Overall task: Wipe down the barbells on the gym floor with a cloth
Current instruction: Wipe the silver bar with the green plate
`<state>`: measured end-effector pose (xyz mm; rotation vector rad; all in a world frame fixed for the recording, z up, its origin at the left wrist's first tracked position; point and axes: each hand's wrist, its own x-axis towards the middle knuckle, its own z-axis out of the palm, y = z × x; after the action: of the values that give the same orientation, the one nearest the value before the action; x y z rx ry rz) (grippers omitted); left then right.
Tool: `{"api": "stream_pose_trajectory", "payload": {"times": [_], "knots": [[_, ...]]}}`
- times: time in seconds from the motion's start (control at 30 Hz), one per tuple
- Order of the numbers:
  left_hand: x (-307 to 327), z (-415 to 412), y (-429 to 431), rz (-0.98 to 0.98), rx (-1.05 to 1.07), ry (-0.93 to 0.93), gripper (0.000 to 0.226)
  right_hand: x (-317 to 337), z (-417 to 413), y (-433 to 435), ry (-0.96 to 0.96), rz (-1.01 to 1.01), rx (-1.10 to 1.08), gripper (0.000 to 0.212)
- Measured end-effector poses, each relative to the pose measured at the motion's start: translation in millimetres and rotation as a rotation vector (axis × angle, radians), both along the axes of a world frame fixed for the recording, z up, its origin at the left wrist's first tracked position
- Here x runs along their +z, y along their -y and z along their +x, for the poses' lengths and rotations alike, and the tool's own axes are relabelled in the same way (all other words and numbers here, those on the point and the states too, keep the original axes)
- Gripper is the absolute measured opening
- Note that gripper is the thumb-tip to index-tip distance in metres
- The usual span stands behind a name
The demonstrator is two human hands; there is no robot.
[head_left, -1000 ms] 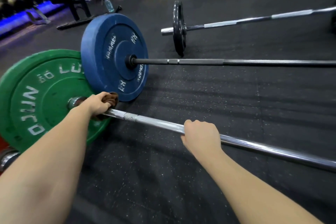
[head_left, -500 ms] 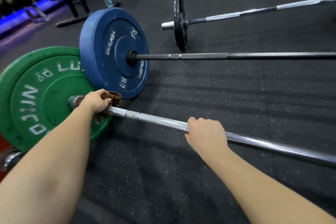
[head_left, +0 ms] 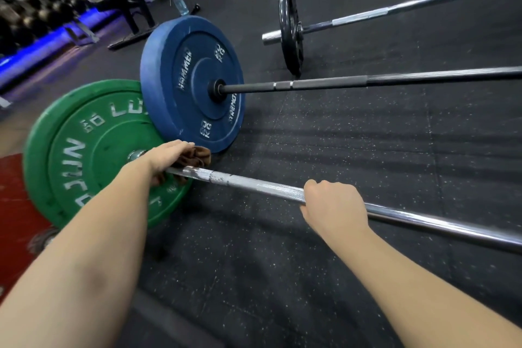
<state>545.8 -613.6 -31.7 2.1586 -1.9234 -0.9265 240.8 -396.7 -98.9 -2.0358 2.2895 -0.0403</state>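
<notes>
Barbell shaft (head_left: pixel 254 185) gleams chrome, knurled, blotchy beside crumpled brown cloth (head_left: pixel 199 155).

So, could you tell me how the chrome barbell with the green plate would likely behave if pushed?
It would probably roll, since it rests on its round green plate. Likely heavy and stiff: a chrome bar carrying a thick plate. The blue plate close behind may stop it rolling away.

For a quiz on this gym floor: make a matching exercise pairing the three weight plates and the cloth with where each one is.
1 green plate
2 blue plate
3 black plate
4 brown cloth

a loaded on the farthest bar
b loaded on the dark middle bar
c gripped by the left hand
d loaded on the chrome bar

Pairs: 1-d, 2-b, 3-a, 4-c
</notes>
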Motion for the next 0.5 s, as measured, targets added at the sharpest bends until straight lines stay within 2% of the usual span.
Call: {"api": "stream_pose_trajectory", "payload": {"times": [0.17, 0.37, 0.43, 0.5], "knots": [[-15, 10, 1, -0.213, -0.22, 0.265, 0.03, 0, 0, 0, 0.003, -0.009, 0.005, 0.021], [-24, 2, 12, -0.206, -0.055, 0.426, 0.036, 3, 1, -1, 0.008, 0.0, 0.001, 0.022], [-19, -8, 11, -0.095, -0.023, 0.378, 0.034, 3, 1, -2, 0.004, 0.001, -0.009, 0.021], [-13, -17, 9, 0.015, 0.015, 0.19, 0.038, 4, 2, -2, -0.005, 0.007, -0.018, 0.02]]}}
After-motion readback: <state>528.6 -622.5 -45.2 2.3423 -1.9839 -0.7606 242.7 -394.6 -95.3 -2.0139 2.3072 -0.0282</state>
